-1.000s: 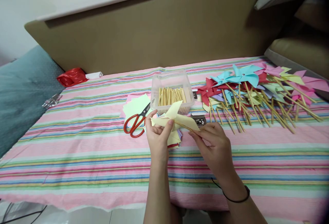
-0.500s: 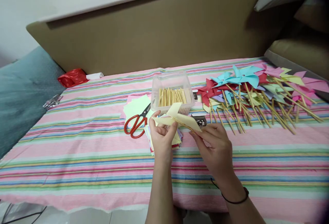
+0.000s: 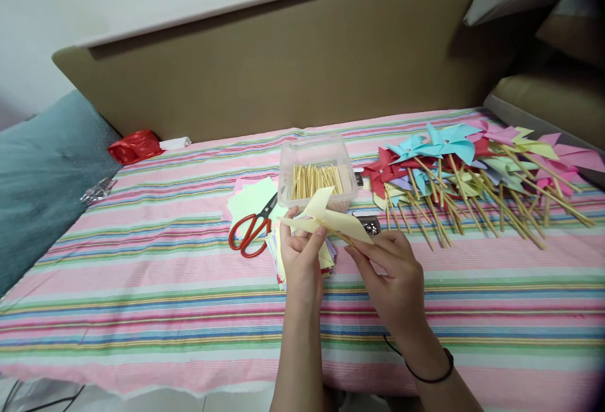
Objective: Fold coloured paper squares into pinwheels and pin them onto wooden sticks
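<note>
A pale yellow paper pinwheel (image 3: 347, 223) is held up between my two hands, in front of the plastic box. My left hand (image 3: 305, 254) pinches it near the centre, where the thin wooden stick (image 3: 338, 234) meets the paper. My right hand (image 3: 392, 273) is closed on the lower part of that stick, its thumb and fingers pressed together beside a yellow blade. Below and behind my left hand lies a stack of coloured paper squares (image 3: 327, 261), partly covered by it. How the stick is fixed to the paper is hidden by my fingers.
A clear plastic box (image 3: 350, 198) holds many short sticks. Red-handled scissors (image 3: 250, 235) lie on pale paper sheets (image 3: 253, 194). Finished pinwheels (image 3: 449, 141) pile up at right. A small dark container (image 3: 370, 224) is near my right hand. A red bag (image 3: 136, 146) sits far left.
The hands and the yellow pinwheel keep nearly the same pose. My right hand has shifted very slightly left, and the whole view has moved a little.
</note>
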Action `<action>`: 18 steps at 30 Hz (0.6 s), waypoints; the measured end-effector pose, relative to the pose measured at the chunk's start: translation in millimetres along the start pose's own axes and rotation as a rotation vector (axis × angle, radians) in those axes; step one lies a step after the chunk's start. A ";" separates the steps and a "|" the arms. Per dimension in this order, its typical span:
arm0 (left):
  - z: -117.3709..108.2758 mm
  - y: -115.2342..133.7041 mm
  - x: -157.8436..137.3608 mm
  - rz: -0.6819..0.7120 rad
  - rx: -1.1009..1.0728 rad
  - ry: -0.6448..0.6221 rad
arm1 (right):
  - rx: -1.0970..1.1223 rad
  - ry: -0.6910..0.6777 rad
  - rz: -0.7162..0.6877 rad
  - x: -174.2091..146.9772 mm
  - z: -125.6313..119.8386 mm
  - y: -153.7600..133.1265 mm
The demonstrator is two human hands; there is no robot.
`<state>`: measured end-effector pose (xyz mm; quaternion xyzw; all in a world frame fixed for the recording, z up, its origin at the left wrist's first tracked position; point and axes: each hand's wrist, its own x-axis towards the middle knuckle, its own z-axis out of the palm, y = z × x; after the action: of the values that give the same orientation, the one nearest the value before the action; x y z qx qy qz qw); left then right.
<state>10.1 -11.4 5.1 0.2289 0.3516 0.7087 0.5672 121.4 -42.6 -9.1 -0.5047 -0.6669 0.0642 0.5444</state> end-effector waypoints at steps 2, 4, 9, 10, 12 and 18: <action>0.5 0.0 0.2 0.002 -0.015 -0.006 | 0.021 -0.006 0.023 -0.5 0.9 -0.4; 0.9 -0.1 0.3 -0.001 -0.023 -0.010 | 0.039 -0.013 0.046 -1.0 1.4 -0.5; 1.0 -0.7 0.1 -0.012 -0.047 -0.012 | 0.071 -0.036 0.071 -0.2 1.0 -1.9; 0.9 -0.8 0.1 -0.014 -0.048 -0.013 | 0.076 -0.038 0.073 0.1 0.9 -2.4; 0.7 -1.1 0.0 -0.015 -0.052 -0.015 | 0.082 -0.043 0.073 0.5 0.7 -3.0; 1.2 -1.2 0.1 -0.012 -0.085 -0.026 | 0.093 -0.047 0.077 -0.4 1.0 -2.1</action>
<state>11.8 -10.9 5.0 0.2118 0.3153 0.7165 0.5851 119.3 -43.5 -8.4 -0.5027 -0.6559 0.1278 0.5485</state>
